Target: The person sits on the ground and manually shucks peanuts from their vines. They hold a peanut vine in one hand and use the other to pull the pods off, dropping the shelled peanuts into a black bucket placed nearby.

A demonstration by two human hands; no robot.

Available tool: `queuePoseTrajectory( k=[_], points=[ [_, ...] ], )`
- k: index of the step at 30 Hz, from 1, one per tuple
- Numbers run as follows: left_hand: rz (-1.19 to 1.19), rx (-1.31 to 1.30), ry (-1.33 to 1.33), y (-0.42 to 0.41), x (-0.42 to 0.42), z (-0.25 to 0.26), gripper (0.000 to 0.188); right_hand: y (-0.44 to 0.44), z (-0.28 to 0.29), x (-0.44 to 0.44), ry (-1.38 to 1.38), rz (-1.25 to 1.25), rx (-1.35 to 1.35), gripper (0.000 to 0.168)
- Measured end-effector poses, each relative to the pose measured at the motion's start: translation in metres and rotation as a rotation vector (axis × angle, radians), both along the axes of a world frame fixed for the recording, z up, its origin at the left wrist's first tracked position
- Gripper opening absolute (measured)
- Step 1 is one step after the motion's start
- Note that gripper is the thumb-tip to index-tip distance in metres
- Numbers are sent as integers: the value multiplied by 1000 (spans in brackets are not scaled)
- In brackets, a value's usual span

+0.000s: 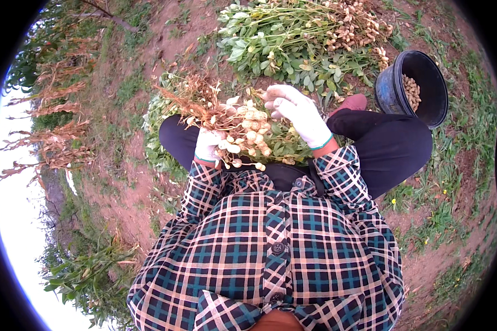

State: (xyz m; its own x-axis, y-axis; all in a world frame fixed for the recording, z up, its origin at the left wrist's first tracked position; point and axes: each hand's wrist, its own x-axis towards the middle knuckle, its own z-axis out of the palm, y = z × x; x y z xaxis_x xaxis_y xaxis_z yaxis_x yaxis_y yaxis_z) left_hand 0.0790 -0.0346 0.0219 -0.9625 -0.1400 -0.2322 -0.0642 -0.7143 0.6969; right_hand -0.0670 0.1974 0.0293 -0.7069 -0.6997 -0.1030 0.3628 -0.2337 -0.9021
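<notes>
My left hand (210, 145), in a white glove with a green cuff edge, grips a bunch of uprooted peanut plants. Brown roots (186, 105) stick out on the far left of the bunch, and pale peanut pods (252, 128) hang in a cluster to the right of my hand. My right hand (294, 111), gloved alike, is raised just right of the pods with its fingers curled. Whether anything sits between those fingertips is not clear. Leafy peanut stems (288, 142) lie across my lap below the hands.
A black bucket (383, 93) with some loose peanuts (411, 92) inside stands tilted beyond my right knee. Ahead lies a heap of peanut plants (281, 45), pods to the right. Dry corn stalks (58, 140) stand at left. Soil and low weeds surround me.
</notes>
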Motion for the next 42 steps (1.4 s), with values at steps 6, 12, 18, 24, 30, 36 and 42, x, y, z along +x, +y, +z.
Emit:
queuePoseTrajectory(
  k=[6, 12, 18, 24, 30, 36, 42],
  points=[
    [-122, -54, -26, 26, -17, 13, 70, 0, 3, 13, 187, -29, 4, 28],
    [-129, -56, -61, 26, -23, 15, 62, 11, 10, 21, 295, -113, 54, 34],
    [-176, -35, -96, 33, -24, 19, 63, 12, 9, 23, 590, 57, 163, 37],
    [-127, -7, -140, 32, -12, 8, 70, 11, 4, 19, 393, 70, 10, 31],
    [-211, 118, -161, 55, -14, 17, 73, 13, 3, 35, -574, 117, -496, 28],
    [-203, 205, -209, 53, -11, 15, 75, 10, -11, 33, -716, 251, -725, 27],
    [-205, 236, -183, 41, -3, -4, 72, 18, -5, 2, 529, 146, 2, 28]
  ],
)
